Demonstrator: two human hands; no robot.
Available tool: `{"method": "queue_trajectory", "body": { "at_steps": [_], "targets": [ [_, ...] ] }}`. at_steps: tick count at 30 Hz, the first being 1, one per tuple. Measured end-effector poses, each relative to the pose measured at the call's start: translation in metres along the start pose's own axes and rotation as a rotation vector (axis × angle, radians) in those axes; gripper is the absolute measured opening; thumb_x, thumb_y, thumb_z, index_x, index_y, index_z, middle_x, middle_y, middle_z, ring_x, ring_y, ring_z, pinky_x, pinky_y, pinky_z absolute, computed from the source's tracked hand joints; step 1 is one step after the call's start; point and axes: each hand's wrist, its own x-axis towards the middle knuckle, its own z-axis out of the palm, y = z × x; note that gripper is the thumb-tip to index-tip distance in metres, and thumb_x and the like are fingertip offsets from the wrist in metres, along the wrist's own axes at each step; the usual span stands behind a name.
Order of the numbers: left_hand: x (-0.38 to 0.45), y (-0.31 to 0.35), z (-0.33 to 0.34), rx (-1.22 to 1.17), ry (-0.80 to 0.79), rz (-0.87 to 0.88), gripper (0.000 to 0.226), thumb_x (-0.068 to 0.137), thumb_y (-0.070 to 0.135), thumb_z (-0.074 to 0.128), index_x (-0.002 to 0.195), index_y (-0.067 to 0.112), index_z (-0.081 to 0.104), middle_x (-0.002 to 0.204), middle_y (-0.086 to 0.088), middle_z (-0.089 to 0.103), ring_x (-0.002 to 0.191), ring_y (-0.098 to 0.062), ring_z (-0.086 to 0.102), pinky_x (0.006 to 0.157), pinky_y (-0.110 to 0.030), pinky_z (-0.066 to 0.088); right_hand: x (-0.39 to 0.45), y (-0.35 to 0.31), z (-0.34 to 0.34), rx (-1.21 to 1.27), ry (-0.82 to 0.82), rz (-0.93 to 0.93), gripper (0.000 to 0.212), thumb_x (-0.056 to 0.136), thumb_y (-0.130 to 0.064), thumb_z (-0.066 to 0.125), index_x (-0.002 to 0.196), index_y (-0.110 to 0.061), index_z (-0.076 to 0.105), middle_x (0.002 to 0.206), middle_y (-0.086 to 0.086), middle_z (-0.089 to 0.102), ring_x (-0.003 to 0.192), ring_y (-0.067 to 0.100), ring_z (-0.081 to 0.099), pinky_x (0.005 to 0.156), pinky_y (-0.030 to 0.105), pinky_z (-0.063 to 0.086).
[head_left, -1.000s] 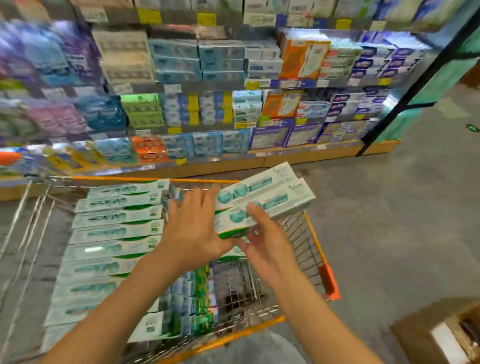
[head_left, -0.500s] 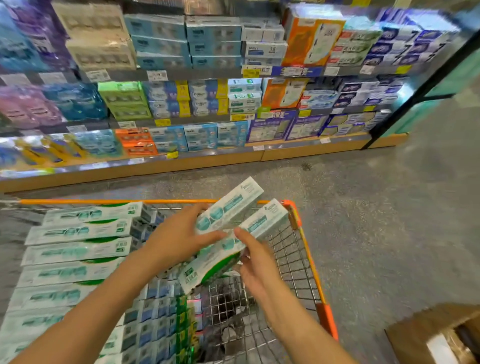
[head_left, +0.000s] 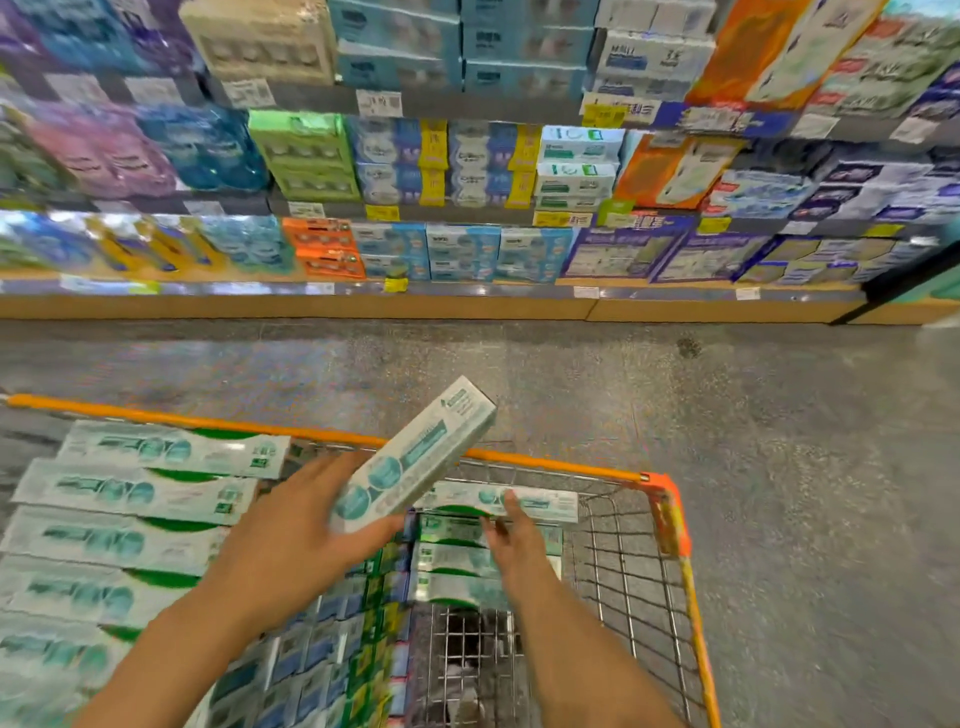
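A white and teal toothpaste box is tilted up over the wire shopping cart, and my left hand grips its lower end. My right hand reaches into the cart, its straight fingers resting on a second toothpaste box. That box lies flat on top of a short stack of the same boxes. A long row of stacked toothpaste boxes fills the cart's left side.
The cart has an orange rim and bare wire mesh on its right side. Store shelves packed with coloured product boxes stand across a strip of grey floor.
The two boxes held together have been parted. One now lies on the short stack in the cart under my right fingers. My left hand keeps the other. The view has tilted down.
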Motion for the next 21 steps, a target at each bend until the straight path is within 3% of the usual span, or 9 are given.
{"method": "queue_trajectory", "body": {
  "at_steps": [4, 6, 8, 10, 12, 14, 17, 19, 21],
  "targets": [
    [0.003, -0.012, 0.013, 0.133, -0.079, -0.075, 0.130, 0.034, 0.102, -0.003, 0.143, 0.039, 0.028, 0.144, 0.011, 0.039, 0.130, -0.010, 0.040, 0.095, -0.027, 0.039, 0.031, 0.003, 0.002, -0.048, 0.030, 0.028, 0.041, 0.091, -0.006, 0.059, 0.127, 0.010, 0.046, 0.142, 0.022, 0.040, 0.130, 0.035, 0.041, 0.110, 0.039, 0.034],
    [0.004, -0.013, 0.017, 0.175, -0.111, -0.073, 0.130, 0.033, 0.101, -0.007, 0.143, 0.041, 0.025, 0.149, 0.012, 0.033, 0.135, -0.009, 0.033, 0.099, -0.026, 0.038, 0.034, 0.005, -0.001, -0.061, 0.038, 0.036, 0.033, 0.094, -0.003, 0.054, 0.123, 0.011, 0.049, 0.117, 0.022, 0.055, 0.111, 0.032, 0.053, 0.111, 0.040, 0.033],
    [0.004, -0.012, 0.018, 0.187, -0.113, -0.026, 0.122, 0.039, 0.100, -0.006, 0.141, 0.043, 0.029, 0.138, 0.020, 0.040, 0.123, -0.003, 0.043, 0.089, -0.022, 0.043, 0.033, 0.006, -0.004, -0.083, 0.015, 0.048, 0.038, 0.097, -0.003, 0.047, 0.133, 0.010, 0.043, 0.106, 0.020, 0.058, 0.102, 0.031, 0.056, 0.111, 0.041, 0.033],
    [0.003, -0.007, 0.017, 0.199, -0.120, 0.032, 0.117, 0.042, 0.100, -0.004, 0.139, 0.044, 0.031, 0.120, 0.026, 0.040, 0.098, 0.006, 0.046, 0.072, -0.010, 0.040, 0.020, 0.003, -0.002, -0.193, 0.011, 0.061, 0.037, 0.099, -0.003, 0.043, 0.134, 0.007, 0.041, 0.130, 0.023, 0.051, 0.120, 0.033, 0.050, 0.103, 0.041, 0.040],
    [0.005, 0.002, 0.016, 0.226, -0.131, 0.049, 0.118, 0.041, 0.100, 0.004, 0.141, 0.042, 0.028, 0.126, 0.021, 0.041, 0.104, 0.002, 0.047, 0.076, -0.016, 0.042, -0.012, -0.009, 0.006, -0.423, -0.017, 0.043, 0.026, 0.097, -0.001, 0.045, 0.122, 0.003, 0.051, 0.128, 0.023, 0.053, 0.114, 0.033, 0.054, 0.082, 0.036, 0.049],
    [0.009, 0.010, 0.018, 0.237, -0.119, 0.074, 0.104, 0.052, 0.089, 0.013, 0.142, 0.040, 0.028, 0.133, 0.018, 0.041, 0.113, -0.003, 0.049, 0.085, -0.023, 0.045, -0.059, -0.023, 0.012, -0.605, -0.285, 0.018, 0.026, 0.090, 0.004, 0.049, 0.115, -0.004, 0.054, 0.116, 0.016, 0.061, 0.105, 0.033, 0.060, 0.080, 0.043, 0.052],
    [0.019, 0.024, 0.027, 0.200, -0.124, 0.148, 0.090, 0.058, 0.081, 0.018, 0.137, 0.041, 0.035, 0.117, 0.021, 0.045, 0.100, -0.002, 0.050, 0.074, -0.022, 0.042, -0.118, -0.036, 0.010, -0.435, -0.767, 0.076, 0.039, 0.073, 0.005, 0.064, 0.109, -0.009, 0.061, 0.108, 0.016, 0.067, 0.092, 0.036, 0.063, 0.080, 0.055, 0.054],
    [0.025, 0.031, 0.032, 0.178, -0.114, 0.208, 0.088, 0.061, 0.081, 0.019, 0.137, 0.041, 0.036, 0.117, 0.024, 0.043, 0.103, -0.003, 0.052, 0.070, -0.020, 0.039, -0.141, -0.038, 0.010, -0.319, -0.780, 0.043, 0.054, 0.060, -0.003, 0.084, 0.108, -0.008, 0.060, 0.106, 0.019, 0.066, 0.092, 0.037, 0.062, 0.073, 0.050, 0.057],
    [0.028, 0.040, 0.038, 0.277, -0.114, 0.282, 0.092, 0.061, 0.083, 0.015, 0.140, 0.040, 0.032, 0.127, 0.021, 0.041, 0.103, -0.005, 0.055, 0.062, -0.018, 0.035, -0.149, -0.036, 0.007, -0.311, -0.631, -0.086, 0.062, 0.060, -0.012, 0.083, 0.115, -0.004, 0.055, 0.101, 0.017, 0.069, 0.088, 0.031, 0.066, 0.073, 0.044, 0.059]
  ]
}}
